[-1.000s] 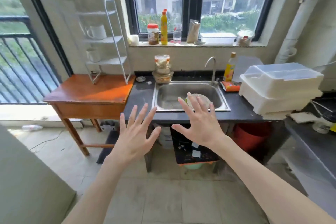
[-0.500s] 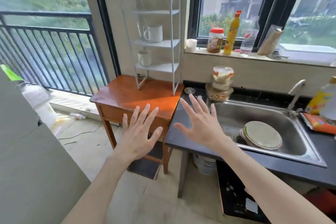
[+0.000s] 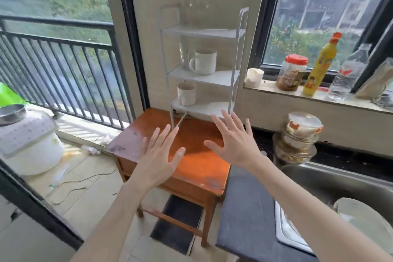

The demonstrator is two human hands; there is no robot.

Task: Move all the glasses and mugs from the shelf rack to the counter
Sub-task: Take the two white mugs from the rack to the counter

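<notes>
A white three-tier shelf rack (image 3: 232, 74) stands at the back of a wooden side table (image 3: 197, 161). Two clear glasses (image 3: 192, 4) stand on its top tier. The middle tier holds a white mug (image 3: 205, 61) with a clear glass (image 3: 184, 56) to its left. A second white mug (image 3: 186, 93) sits on the bottom tier. My left hand (image 3: 158, 157) and my right hand (image 3: 234, 142) hover over the table with fingers spread, empty, short of the rack. The dark counter (image 3: 244, 208) lies to the right.
A steel sink (image 3: 331, 183) holding plates is set in the counter. Stacked bowls (image 3: 297, 140) stand at the counter's back. Bottles and a jar (image 3: 292, 72) line the window sill. A white rice cooker (image 3: 29, 144) sits at the left by the balcony railing.
The view has swung left and closed in on the rack and wooden table. Both hands stay spread and empty, now over the table instead of in front of the sink.
</notes>
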